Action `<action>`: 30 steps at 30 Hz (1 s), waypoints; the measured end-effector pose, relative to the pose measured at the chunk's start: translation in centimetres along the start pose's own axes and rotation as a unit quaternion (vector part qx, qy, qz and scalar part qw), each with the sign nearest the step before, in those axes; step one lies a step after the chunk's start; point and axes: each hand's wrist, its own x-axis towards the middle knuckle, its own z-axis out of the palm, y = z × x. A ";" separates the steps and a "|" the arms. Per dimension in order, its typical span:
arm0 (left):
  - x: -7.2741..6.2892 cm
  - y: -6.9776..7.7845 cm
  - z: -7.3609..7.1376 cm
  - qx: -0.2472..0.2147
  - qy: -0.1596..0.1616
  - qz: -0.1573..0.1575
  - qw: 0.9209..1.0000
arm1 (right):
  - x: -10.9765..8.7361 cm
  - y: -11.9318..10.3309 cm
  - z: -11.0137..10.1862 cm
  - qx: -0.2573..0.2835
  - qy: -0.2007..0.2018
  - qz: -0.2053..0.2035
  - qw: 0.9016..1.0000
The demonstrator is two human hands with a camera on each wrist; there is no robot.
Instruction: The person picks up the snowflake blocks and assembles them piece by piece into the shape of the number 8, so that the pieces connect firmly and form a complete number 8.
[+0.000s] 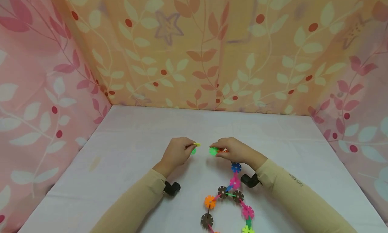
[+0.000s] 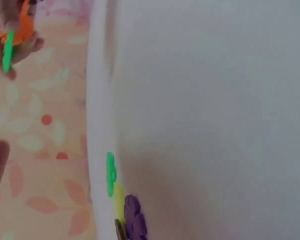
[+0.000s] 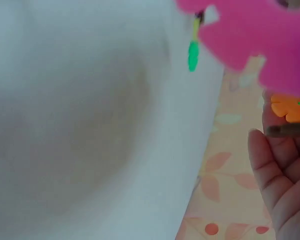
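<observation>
My left hand (image 1: 179, 153) pinches a small yellow snowflake disc (image 1: 197, 144) between thumb and fingers. A green disc (image 1: 193, 152) shows just below it, partly hidden by the hand. Facing it a short gap away, my right hand (image 1: 234, 150) grips a chain of snowflake discs near its end. From those fingertips a bright green disc (image 1: 213, 151) sticks out, joined to orange pieces (image 2: 24, 25) within the grip. Below the right hand the chain runs down through a blue disc (image 1: 236, 167) and a pink disc (image 1: 234, 183), which looms close in the right wrist view.
Toward the front of the white table (image 1: 136, 125), the chain widens into a loop with brown (image 1: 207, 221), orange (image 1: 210, 202) and pink discs, cut off by the frame edge. Loose green and purple discs (image 2: 135, 220) lie under the left hand. Patterned curtains (image 1: 206, 57) enclose the table.
</observation>
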 end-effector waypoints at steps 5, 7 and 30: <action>-0.1 0.3 0.2 -0.015 -0.038 -0.024 0.999 | -0.2 0.0 -0.1 0.001 0.012 0.027 1.000; -0.1 0.6 0.6 0.003 -0.049 -0.014 0.999 | -0.1 -0.2 -0.1 0.003 0.018 0.037 0.999; 0.1 1.9 2.1 0.100 -0.018 0.020 0.995 | 0.0 -0.1 0.5 0.009 0.061 0.075 0.995</action>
